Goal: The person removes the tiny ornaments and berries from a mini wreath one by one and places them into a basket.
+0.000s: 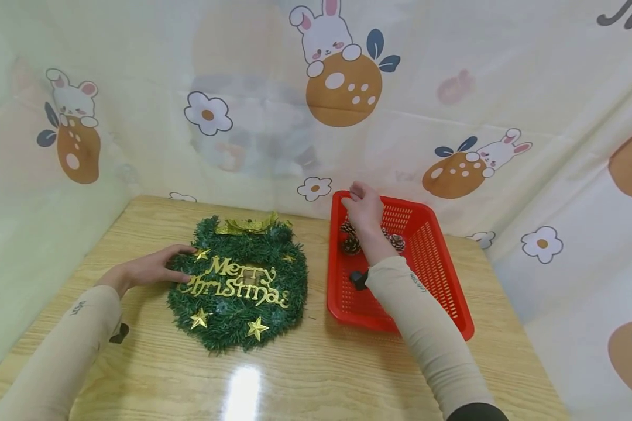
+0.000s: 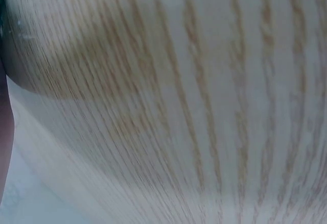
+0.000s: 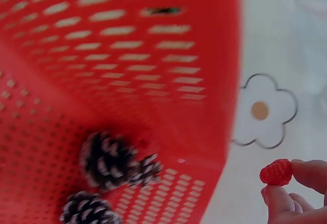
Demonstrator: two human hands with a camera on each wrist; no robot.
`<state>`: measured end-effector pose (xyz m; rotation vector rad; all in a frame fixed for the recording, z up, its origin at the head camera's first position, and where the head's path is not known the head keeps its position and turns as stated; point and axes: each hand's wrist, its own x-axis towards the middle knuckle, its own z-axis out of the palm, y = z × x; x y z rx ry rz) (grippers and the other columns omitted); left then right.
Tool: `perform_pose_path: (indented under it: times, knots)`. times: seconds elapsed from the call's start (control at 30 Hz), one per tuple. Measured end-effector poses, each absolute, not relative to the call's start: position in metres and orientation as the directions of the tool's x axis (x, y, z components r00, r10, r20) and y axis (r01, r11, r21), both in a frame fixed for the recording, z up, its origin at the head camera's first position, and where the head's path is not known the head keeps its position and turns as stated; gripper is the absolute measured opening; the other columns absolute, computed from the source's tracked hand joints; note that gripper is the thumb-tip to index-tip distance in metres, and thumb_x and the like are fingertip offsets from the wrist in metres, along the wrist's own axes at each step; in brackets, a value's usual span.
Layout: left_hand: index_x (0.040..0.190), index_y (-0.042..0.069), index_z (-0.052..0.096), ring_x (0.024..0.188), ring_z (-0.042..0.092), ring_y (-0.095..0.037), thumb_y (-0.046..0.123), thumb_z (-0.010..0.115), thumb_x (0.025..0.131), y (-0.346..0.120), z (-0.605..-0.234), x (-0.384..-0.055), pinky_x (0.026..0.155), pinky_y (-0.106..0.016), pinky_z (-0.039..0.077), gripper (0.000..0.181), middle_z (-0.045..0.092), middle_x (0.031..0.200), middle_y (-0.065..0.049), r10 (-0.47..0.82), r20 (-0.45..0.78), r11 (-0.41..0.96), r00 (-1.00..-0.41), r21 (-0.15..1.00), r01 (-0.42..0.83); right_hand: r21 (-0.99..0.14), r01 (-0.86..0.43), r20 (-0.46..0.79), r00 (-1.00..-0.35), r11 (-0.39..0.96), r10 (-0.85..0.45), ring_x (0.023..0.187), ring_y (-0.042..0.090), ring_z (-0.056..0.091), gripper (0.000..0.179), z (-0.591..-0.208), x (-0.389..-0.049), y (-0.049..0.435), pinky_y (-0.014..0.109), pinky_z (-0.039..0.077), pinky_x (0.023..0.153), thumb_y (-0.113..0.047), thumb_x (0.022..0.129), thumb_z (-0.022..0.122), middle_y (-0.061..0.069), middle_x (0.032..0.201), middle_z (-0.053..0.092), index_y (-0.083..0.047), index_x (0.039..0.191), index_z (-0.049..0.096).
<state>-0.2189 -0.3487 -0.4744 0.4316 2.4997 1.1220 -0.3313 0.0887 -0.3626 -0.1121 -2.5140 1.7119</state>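
A green tinsel wreath (image 1: 226, 318) with gold "Merry Christmas" lettering, gold stars and a gold bow lies flat on the table. My left hand (image 1: 150, 269) touches its left edge with fingers and thumb spread apart. Only a sliver of that hand (image 2: 5, 137) shows in the left wrist view. Above the far left corner of the red basket (image 1: 334, 263), my right hand (image 1: 365, 210) pinches a small red bumpy berry (image 3: 276, 172) between thumb and fingertip. Frosted pine cones (image 3: 106, 161) lie inside the basket, partly hidden by the right arm in the head view.
The basket, with slotted walls, stands on the wooden table (image 1: 305, 374) to the right of the wreath. A cloth curtain (image 1: 263, 158) printed with rabbits and flowers hangs behind the table and along both sides. A bright reflection lies near the table's front.
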Motion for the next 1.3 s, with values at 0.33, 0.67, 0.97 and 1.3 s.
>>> perform_pose_path:
  times: [0.33,0.67,0.97,1.3]
  knots:
    - [0.151,0.006,0.030,0.139,0.015,-0.054,0.032,0.070,0.091,-0.350,-0.474,-0.222,0.108,-0.070,0.015,0.077,0.020,0.155,-0.026,0.422,-0.194,0.627,-0.886,0.768,0.130,-0.877,0.091,-0.006,-0.984,0.472,0.179,0.127,0.027,0.052,0.047,-0.380,-0.341,0.111,0.039,0.043,0.105,-0.011,0.096,0.062,0.011,0.139,0.054,-0.006,0.142,0.050]
    - [0.150,0.005,0.030,0.139,0.015,-0.054,0.031,0.071,0.090,-0.349,-0.471,-0.222,0.108,-0.070,0.014,0.077,0.021,0.155,-0.026,0.425,-0.189,0.629,-0.885,0.765,0.138,-0.805,0.133,-0.042,-0.985,0.578,0.168,0.124,0.030,0.051,0.048,-0.397,-0.349,0.120,0.043,0.042,0.106,-0.011,0.097,0.061,0.015,0.137,0.054,-0.005,0.142,0.048]
    - [0.150,0.005,0.030,0.139,0.015,-0.055,0.032,0.071,0.090,-0.348,-0.472,-0.220,0.107,-0.071,0.015,0.077,0.020,0.155,-0.027,0.420,-0.200,0.633,-0.885,0.763,0.128,-0.782,0.146,-0.053,-0.984,0.606,0.168,0.125,0.031,0.050,0.046,-0.408,-0.347,0.123,0.043,0.042,0.105,-0.010,0.096,0.060,0.015,0.137,0.054,-0.004,0.141,0.050]
    - [0.150,0.006,0.030,0.139,0.014,-0.055,0.033,0.071,0.090,-0.348,-0.474,-0.220,0.107,-0.071,0.014,0.077,0.019,0.155,-0.027,0.419,-0.205,0.637,-0.884,0.761,0.126,-0.768,0.137,-0.037,-0.985,0.626,0.171,0.125,0.031,0.050,0.048,-0.418,-0.349,0.130,0.043,0.042,0.105,-0.009,0.094,0.063,0.016,0.135,0.056,-0.001,0.140,0.051]
